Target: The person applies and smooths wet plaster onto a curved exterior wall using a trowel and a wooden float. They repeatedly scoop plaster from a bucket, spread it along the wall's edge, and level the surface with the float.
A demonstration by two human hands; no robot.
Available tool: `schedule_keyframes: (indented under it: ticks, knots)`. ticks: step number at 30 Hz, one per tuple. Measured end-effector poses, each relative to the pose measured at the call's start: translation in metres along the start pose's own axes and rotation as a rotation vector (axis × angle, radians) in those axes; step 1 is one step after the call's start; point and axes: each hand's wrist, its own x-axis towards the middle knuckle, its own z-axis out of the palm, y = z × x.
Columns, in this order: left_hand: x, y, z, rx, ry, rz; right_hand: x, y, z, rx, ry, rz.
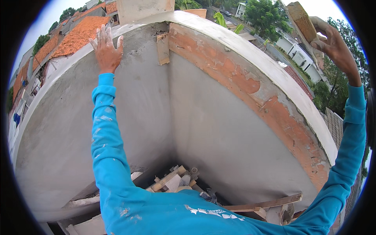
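Observation:
My left hand (107, 51), fingers spread, rests against the upper part of the grey plastered wall (133, 90), just below its pale top edge. Raised at the upper right, my right hand (333, 45) is closed round the wooden block handle of a plastering float (303, 22). The float's thin board shows nearly edge-on and stands apart from the wall. Close to the inner corner, a short piece of wood (163, 49) sits upright against the wall top. A reddish unplastered strip (235, 74) runs along the top of the right-hand wall.
Below me in the corner lie scrap wood and pipe-like pieces (172, 180). A wooden plank (266, 203) lies at the lower right. A pale pillar (145, 9) rises behind the corner. Beyond the walls are orange tiled roofs (80, 37), trees (266, 21) and a street far below.

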Motion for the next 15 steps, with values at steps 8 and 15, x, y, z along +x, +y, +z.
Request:
schedule_keyframes:
  ticks: [8, 15]
  knots:
    - [0.001, 0.009, 0.031, 0.127, 0.04, -0.039, 0.181, -0.069, 0.1, 0.16, -0.208, -0.405]
    - [-0.005, 0.011, 0.03, 0.074, 0.069, -0.05, 0.307, -0.088, 0.202, 0.094, -0.189, -0.411]
